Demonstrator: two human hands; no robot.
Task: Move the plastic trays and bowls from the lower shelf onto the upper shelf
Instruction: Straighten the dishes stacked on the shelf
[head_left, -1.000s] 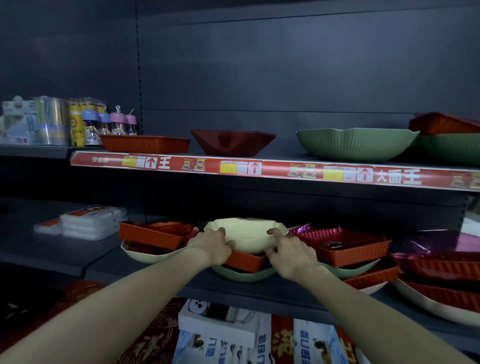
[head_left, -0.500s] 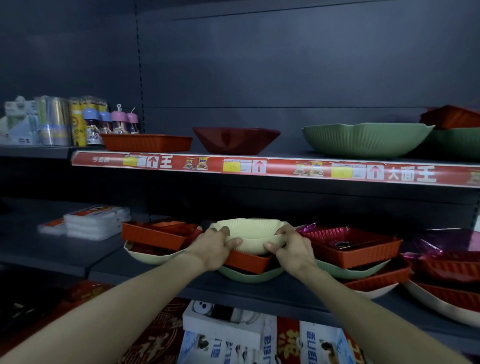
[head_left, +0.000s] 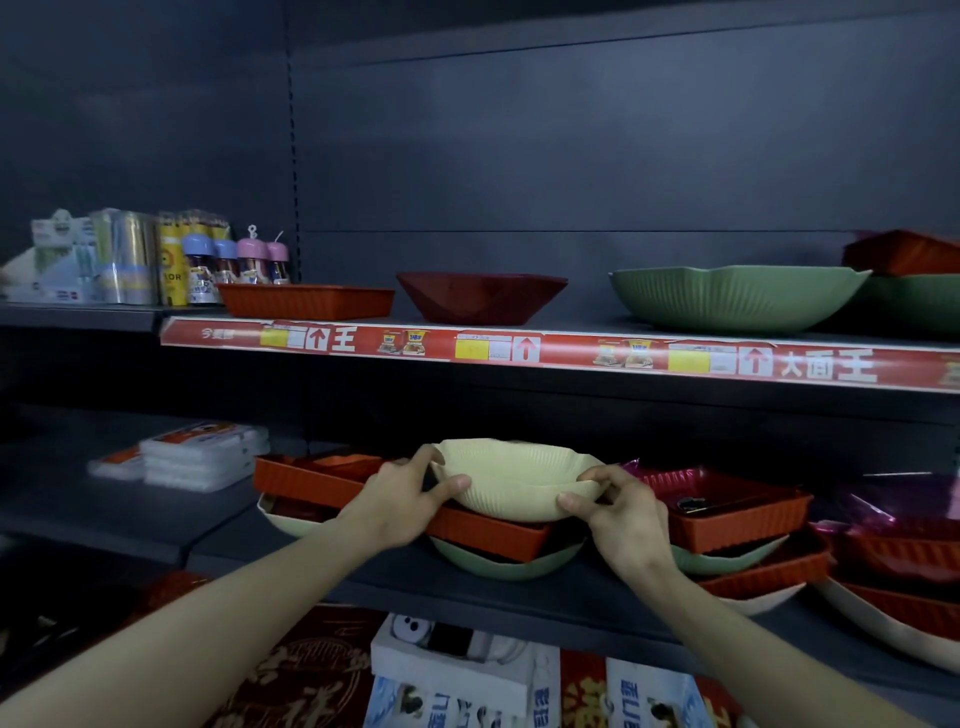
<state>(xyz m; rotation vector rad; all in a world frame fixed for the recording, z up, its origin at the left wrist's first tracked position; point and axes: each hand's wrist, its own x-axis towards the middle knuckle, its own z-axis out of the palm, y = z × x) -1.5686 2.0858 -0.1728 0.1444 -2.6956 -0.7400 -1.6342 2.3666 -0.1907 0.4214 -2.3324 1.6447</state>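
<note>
A cream ribbed bowl (head_left: 519, 480) is gripped at both ends; the left hand (head_left: 402, 501) is closed on its left rim, thumb pressed against the outer wall; the right hand (head_left: 621, 506) is pinched shut on its right rim, fingers curled over the edge; the bowl is seen atop an orange tray (head_left: 488, 532) nested in a green bowl (head_left: 498, 566) on the lower shelf (head_left: 363, 582); whether the bowl's base touches the tray cannot be told; more orange trays (head_left: 737, 519) are stacked right of the cream bowl; above it, on the upper shelf (head_left: 519, 351), an orange tray (head_left: 306, 301), a dark red bowl (head_left: 480, 299) and a large green bowl (head_left: 737, 299) are lined up.
</note>
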